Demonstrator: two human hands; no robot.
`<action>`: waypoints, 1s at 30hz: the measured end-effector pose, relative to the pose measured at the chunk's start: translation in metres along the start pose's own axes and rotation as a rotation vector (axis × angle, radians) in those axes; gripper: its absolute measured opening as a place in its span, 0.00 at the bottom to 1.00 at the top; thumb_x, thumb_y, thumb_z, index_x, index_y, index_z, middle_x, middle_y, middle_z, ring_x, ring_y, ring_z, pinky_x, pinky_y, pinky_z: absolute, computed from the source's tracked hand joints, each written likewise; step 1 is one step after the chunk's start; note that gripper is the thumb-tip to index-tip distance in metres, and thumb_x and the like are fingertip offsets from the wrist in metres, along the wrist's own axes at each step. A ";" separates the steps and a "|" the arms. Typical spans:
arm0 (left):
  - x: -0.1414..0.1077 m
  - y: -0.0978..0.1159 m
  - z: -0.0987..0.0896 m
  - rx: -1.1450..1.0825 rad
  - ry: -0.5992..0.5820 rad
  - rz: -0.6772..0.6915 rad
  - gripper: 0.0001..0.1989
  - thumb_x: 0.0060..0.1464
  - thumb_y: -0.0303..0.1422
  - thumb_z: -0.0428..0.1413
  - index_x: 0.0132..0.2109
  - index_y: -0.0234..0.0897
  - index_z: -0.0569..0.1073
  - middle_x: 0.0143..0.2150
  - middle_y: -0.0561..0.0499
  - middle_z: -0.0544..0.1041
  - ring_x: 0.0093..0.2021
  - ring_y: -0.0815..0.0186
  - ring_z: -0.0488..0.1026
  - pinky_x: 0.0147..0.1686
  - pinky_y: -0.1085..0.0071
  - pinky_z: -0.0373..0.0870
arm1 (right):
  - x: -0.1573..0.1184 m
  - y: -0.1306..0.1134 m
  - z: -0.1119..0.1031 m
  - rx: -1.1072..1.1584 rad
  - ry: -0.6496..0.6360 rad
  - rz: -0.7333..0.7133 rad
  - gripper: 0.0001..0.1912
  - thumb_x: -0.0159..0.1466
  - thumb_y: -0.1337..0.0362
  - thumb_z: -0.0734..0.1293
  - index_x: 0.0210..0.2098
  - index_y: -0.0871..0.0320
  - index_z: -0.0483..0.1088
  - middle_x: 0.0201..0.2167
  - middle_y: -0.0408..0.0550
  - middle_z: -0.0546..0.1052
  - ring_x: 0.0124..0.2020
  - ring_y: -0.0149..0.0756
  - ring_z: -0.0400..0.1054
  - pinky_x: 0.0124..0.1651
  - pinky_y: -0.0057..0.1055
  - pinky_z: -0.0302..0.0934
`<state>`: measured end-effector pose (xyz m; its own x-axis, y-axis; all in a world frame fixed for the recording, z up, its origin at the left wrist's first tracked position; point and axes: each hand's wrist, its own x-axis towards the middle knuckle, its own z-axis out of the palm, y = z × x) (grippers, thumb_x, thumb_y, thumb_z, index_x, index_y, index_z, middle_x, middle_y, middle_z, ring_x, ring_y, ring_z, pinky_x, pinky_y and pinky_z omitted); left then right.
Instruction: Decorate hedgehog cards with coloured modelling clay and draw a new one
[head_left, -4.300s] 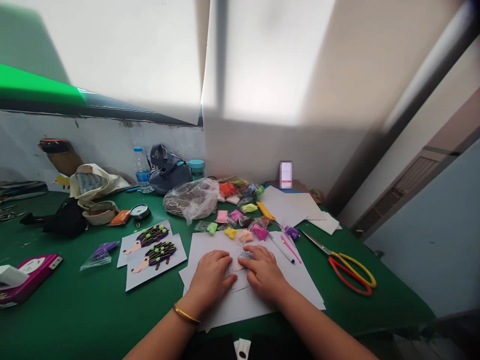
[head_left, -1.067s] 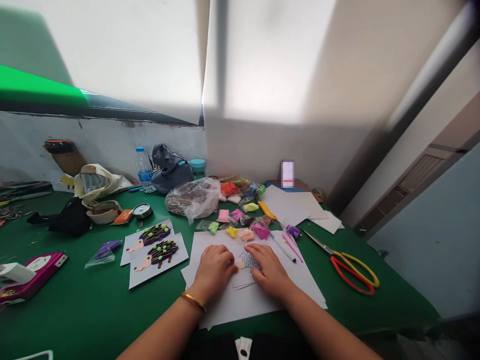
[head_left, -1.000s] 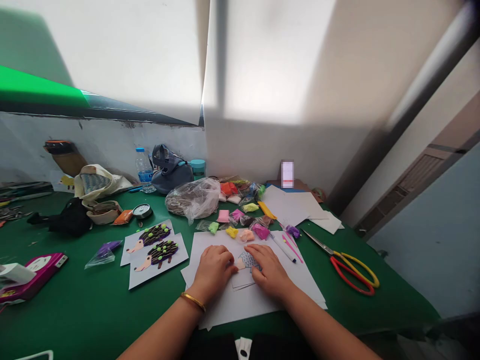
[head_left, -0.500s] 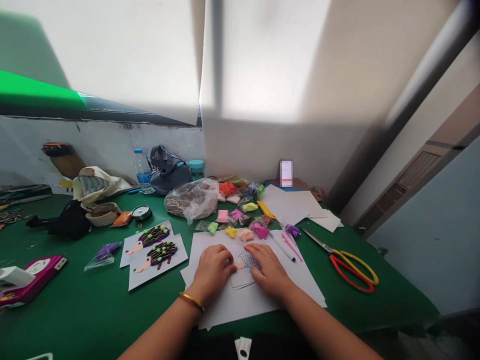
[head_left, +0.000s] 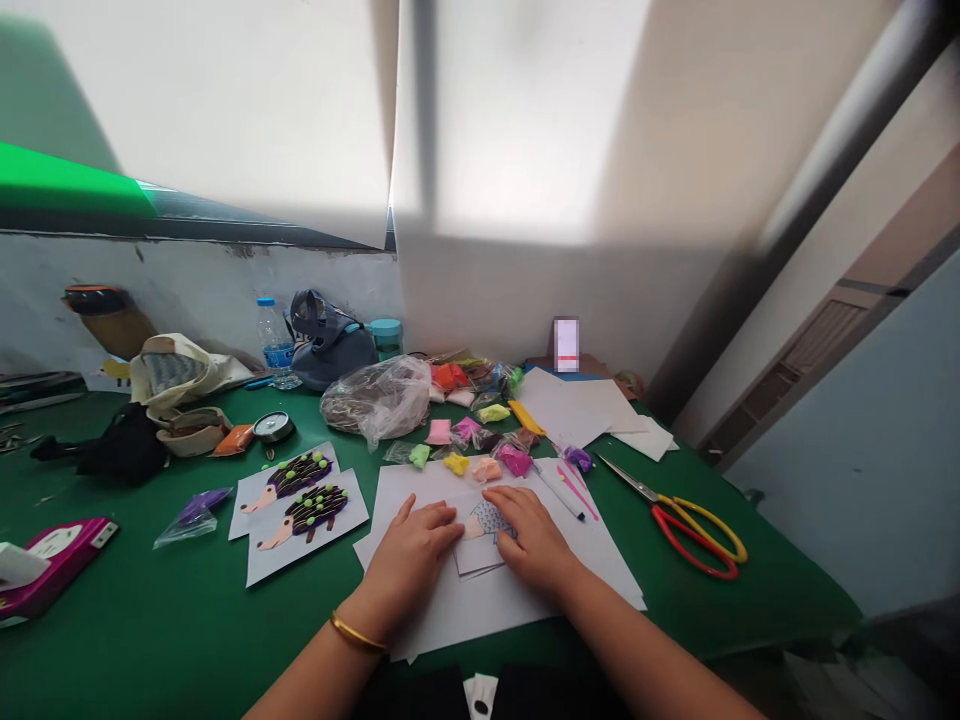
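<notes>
A small card [head_left: 472,560] bears a hedgehog drawing [head_left: 491,520] with blue scales and a peach clay face. It lies on large white sheets [head_left: 442,625]. My left hand [head_left: 412,550] rests flat at the card's left edge, fingers apart, holding nothing. My right hand [head_left: 536,540] lies over the card's right side, fingers spread, covering part of the drawing. Just beyond my hands are packets of clay, among them yellow [head_left: 456,463], peach [head_left: 486,470] and magenta [head_left: 514,460]. A marker [head_left: 561,494] and pink tools [head_left: 577,490] lie to the right.
Two finished hedgehog cards [head_left: 345,515] lie left, near a purple clay packet [head_left: 196,510]. Large scissors [head_left: 675,520] with red and yellow handles lie right. Behind stand a phone [head_left: 567,346], a plastic bag [head_left: 375,400], a blue bag [head_left: 330,350] and a water bottle [head_left: 274,340].
My left hand has flattened and spread its fingers, shifting slightly left on the paper. My right hand has hardly moved over the card. The whole view has shifted a little.
</notes>
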<state>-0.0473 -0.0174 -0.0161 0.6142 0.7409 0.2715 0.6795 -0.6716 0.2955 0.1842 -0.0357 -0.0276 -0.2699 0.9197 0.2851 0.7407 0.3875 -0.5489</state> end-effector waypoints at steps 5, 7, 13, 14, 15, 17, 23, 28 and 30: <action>0.000 0.003 -0.002 0.129 -0.060 0.078 0.18 0.60 0.22 0.51 0.50 0.47 0.76 0.53 0.49 0.77 0.59 0.55 0.69 0.64 0.45 0.51 | 0.000 0.002 0.001 0.001 -0.006 -0.011 0.32 0.56 0.70 0.60 0.61 0.58 0.64 0.60 0.51 0.67 0.61 0.44 0.56 0.65 0.45 0.50; 0.000 0.003 -0.002 0.144 -0.061 0.086 0.18 0.60 0.22 0.52 0.51 0.47 0.75 0.52 0.49 0.77 0.59 0.55 0.69 0.63 0.46 0.52 | 0.000 0.002 0.001 -0.003 -0.009 -0.012 0.32 0.56 0.70 0.60 0.61 0.58 0.64 0.60 0.51 0.67 0.61 0.44 0.56 0.65 0.44 0.50; 0.000 -0.001 0.000 0.142 -0.052 0.108 0.18 0.61 0.22 0.50 0.50 0.46 0.76 0.52 0.49 0.78 0.57 0.56 0.71 0.64 0.46 0.52 | 0.000 0.000 0.000 -0.010 -0.017 0.001 0.32 0.56 0.70 0.59 0.61 0.58 0.64 0.60 0.51 0.67 0.61 0.44 0.56 0.65 0.43 0.50; 0.000 -0.002 0.001 0.152 -0.041 0.114 0.18 0.61 0.22 0.49 0.51 0.45 0.76 0.53 0.48 0.78 0.57 0.56 0.71 0.63 0.46 0.53 | 0.000 0.000 0.000 -0.009 -0.017 0.003 0.32 0.56 0.70 0.59 0.61 0.58 0.64 0.60 0.51 0.67 0.62 0.43 0.56 0.65 0.43 0.50; -0.001 -0.004 0.003 0.163 -0.025 0.127 0.18 0.62 0.22 0.49 0.53 0.45 0.75 0.53 0.47 0.77 0.58 0.56 0.71 0.63 0.46 0.54 | 0.000 0.000 0.000 -0.008 -0.018 0.005 0.32 0.56 0.70 0.59 0.61 0.58 0.64 0.60 0.51 0.67 0.62 0.43 0.56 0.65 0.43 0.50; -0.001 -0.005 0.006 0.183 0.004 0.178 0.18 0.62 0.24 0.49 0.55 0.46 0.73 0.55 0.46 0.76 0.58 0.56 0.70 0.63 0.47 0.55 | 0.000 0.000 0.000 -0.005 -0.022 0.010 0.32 0.56 0.70 0.60 0.61 0.59 0.64 0.61 0.51 0.67 0.62 0.43 0.55 0.65 0.43 0.50; -0.002 -0.002 0.010 0.199 -0.004 0.238 0.15 0.64 0.31 0.51 0.53 0.53 0.74 0.59 0.47 0.73 0.61 0.56 0.68 0.64 0.45 0.52 | 0.001 0.001 0.000 -0.008 -0.030 0.008 0.33 0.56 0.69 0.60 0.62 0.58 0.64 0.61 0.51 0.67 0.62 0.44 0.55 0.66 0.44 0.49; -0.003 -0.003 0.006 0.114 -0.019 0.178 0.17 0.61 0.25 0.52 0.49 0.52 0.76 0.58 0.48 0.74 0.60 0.56 0.69 0.64 0.43 0.51 | 0.000 0.001 0.000 -0.010 -0.037 0.020 0.32 0.56 0.69 0.60 0.62 0.58 0.64 0.61 0.50 0.67 0.62 0.44 0.55 0.66 0.43 0.48; -0.002 -0.005 0.005 0.022 -0.001 0.109 0.21 0.59 0.21 0.49 0.51 0.51 0.75 0.57 0.49 0.74 0.58 0.60 0.70 0.64 0.46 0.53 | 0.000 0.001 0.000 -0.010 -0.037 0.022 0.32 0.56 0.69 0.59 0.62 0.58 0.63 0.61 0.50 0.66 0.62 0.44 0.55 0.66 0.44 0.48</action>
<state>-0.0495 -0.0152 -0.0229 0.6856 0.6634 0.2998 0.6173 -0.7480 0.2437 0.1848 -0.0350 -0.0286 -0.2761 0.9298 0.2433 0.7528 0.3665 -0.5468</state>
